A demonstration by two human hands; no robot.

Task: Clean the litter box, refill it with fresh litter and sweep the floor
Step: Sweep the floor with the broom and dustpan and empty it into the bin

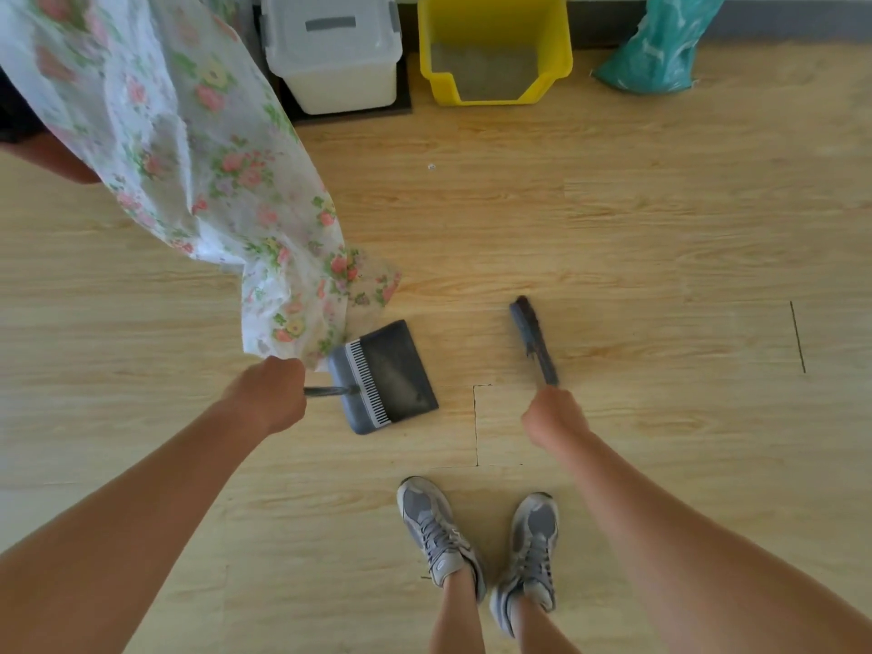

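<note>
My left hand (pixel 271 394) grips the handle of a grey dustpan (pixel 394 375) that sits on the wood floor, its mouth facing right, with some grit inside. My right hand (pixel 552 415) holds the handle of a dark broom (pixel 533 337), its brush head down on the floor a little right of the pan. At the back wall stands the yellow litter box (pixel 495 49) with grey litter in its bottom. A small white speck (pixel 431 167) lies on the floor in front of it.
A floral cloth (pixel 188 148) hangs from the upper left down to my left hand. A lidded white bin (pixel 332 49) stands left of the litter box, a teal bag (pixel 660 44) to its right. My two grey shoes (pixel 481 540) stand below the dustpan.
</note>
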